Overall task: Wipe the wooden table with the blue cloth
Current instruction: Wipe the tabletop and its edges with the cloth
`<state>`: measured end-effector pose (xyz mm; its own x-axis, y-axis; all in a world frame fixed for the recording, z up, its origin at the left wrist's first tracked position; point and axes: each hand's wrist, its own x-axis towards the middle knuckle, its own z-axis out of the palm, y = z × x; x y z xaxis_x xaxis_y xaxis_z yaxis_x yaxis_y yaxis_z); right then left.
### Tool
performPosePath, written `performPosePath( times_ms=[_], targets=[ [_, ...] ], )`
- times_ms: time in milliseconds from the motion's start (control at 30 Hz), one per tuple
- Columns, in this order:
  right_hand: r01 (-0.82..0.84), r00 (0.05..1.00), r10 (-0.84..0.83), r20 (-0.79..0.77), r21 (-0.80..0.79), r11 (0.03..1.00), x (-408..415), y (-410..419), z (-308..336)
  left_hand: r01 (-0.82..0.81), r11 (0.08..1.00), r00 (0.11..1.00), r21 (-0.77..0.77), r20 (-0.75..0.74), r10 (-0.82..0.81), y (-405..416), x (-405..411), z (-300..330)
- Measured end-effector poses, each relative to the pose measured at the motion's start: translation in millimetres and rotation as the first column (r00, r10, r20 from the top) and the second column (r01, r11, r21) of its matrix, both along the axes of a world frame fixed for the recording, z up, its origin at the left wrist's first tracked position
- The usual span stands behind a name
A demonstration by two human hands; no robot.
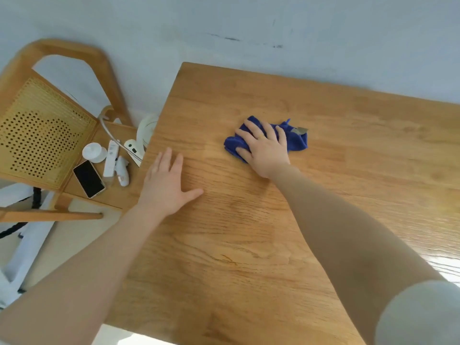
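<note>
Head view: my two hands lie flat on the tabletop (273, 245), right hand (265, 148) pressing one cloth (297, 140), left hand (166, 186) spread, holding nothing.

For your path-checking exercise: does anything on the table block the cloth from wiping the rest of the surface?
Nothing visible does. The right hand presses the blue cloth flat on the wooden table. Only the left hand rests on the wood, near the left edge.
</note>
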<state>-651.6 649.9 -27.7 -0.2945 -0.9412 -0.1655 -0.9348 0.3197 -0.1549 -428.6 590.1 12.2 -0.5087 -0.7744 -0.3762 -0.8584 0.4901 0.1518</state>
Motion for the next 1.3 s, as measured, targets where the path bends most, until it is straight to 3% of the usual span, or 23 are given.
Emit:
performPosePath(
  times_ms=[133,233,333,467,700,767,933,1000,1133,1233,1300],
  targets=[
    [0.005,1.0,-0.005,0.023,0.02,1.0,11.3,12.4,3.2,-0.009,0.998,1.0,0.055,0.026,0.008,-8.9,4.5,0.8],
    [-0.168,0.986,0.167,0.028,0.034,0.985,43.6,48.0,6.9,0.011,0.997,0.984,0.082,0.178,-0.026,-13.2,7.5,-3.3],
    [-0.276,0.96,0.273,0.06,0.06,0.959,59.2,59.8,9.0,0.053,0.998,0.986,0.038,0.155,-0.058,-14.7,9.9,-6.3],
    [-0.144,0.988,0.144,0.053,0.0,0.99,34.4,17.9,5.0,0.048,0.998,0.997,0.027,0.052,-0.049,-16.4,16.0,-9.5],
    [0.173,0.984,-0.17,0.058,-0.047,0.984,31.1,-50.7,-1.4,0.044,0.999,0.999,0.019,0.023,-0.045,-17.9,16.4,-13.7],
    [0.161,0.986,-0.159,0.059,-0.042,0.986,55.2,-41.7,0.4,0.049,0.999,0.999,0.017,0.009,-0.049,-16.0,18.1,-13.3],
    [-0.047,0.991,0.047,0.124,-0.005,0.999,130.4,6.4,7.3,0.096,0.995,0.995,-0.043,0.033,-0.094,-15.3,19.5,-8.6],
    [-0.06,0.987,0.057,0.151,0.009,0.998,136.1,12.6,7.6,0.099,0.993,0.995,-0.059,0.032,-0.098,-14.6,21.4,-7.9],
    [-0.06,0.996,0.062,0.064,-0.028,0.998,114.2,-12.7,2.9,0.094,0.995,0.995,-0.035,-0.03,-0.095,-20.5,23.5,-12.4],
    [0.071,0.997,-0.069,0.04,-0.053,0.996,96.4,-54.9,-1.0,0.1,0.991,0.988,0.086,-0.126,-0.089,-29.9,32.7,-12.1],
    [0.14,0.989,-0.137,0.051,-0.06,0.988,90.7,-76.7,-1.9,0.032,0.964,0.965,0.263,-0.258,0.038,-38.6,44.9,-8.1]
  ],
)
